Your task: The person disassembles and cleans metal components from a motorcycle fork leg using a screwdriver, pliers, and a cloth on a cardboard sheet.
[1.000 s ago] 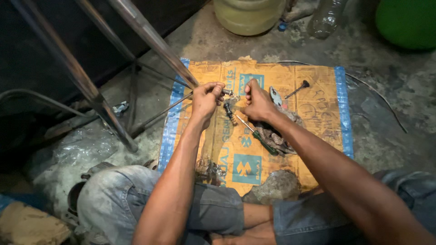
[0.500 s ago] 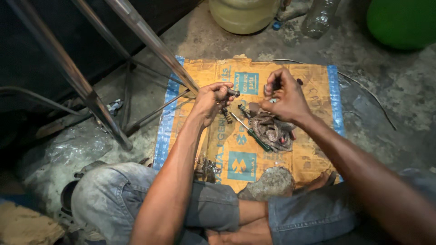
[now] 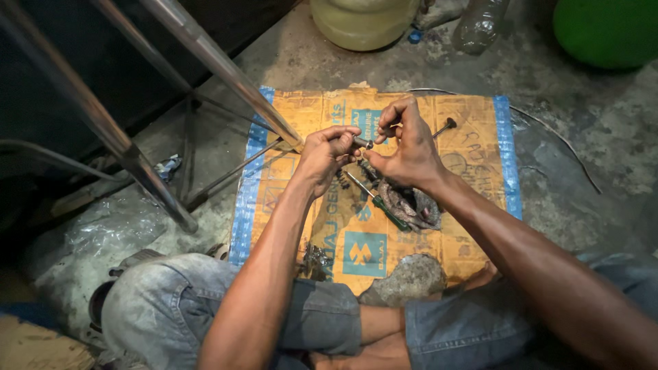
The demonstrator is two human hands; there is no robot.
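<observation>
I sit cross-legged over a yellow and blue cardboard sheet (image 3: 466,233) on the floor. My left hand (image 3: 322,156) grips a small dark metal part (image 3: 362,142) held above the sheet. My right hand (image 3: 406,140) meets it from the right, fingertips closed on the same small part and on a thin piece between thumb and finger. Below my hands lie a green-handled screwdriver (image 3: 384,207) and a greasy metal engine piece (image 3: 411,205). A long bolt (image 3: 444,127) rests on the sheet just right of my right hand.
Shiny metal tubes (image 3: 219,65) slant across the upper left. A yellowish plastic jug (image 3: 360,20), a clear bottle (image 3: 480,24) and a green tub (image 3: 606,31) stand at the far edge. A grey stone (image 3: 408,277) sits by my knees; a thin wire (image 3: 562,140) curves at right.
My right hand lifted off the greasy piece on the sheet and came up to meet the left hand. Both hands now hold the small part together, closer to the camera.
</observation>
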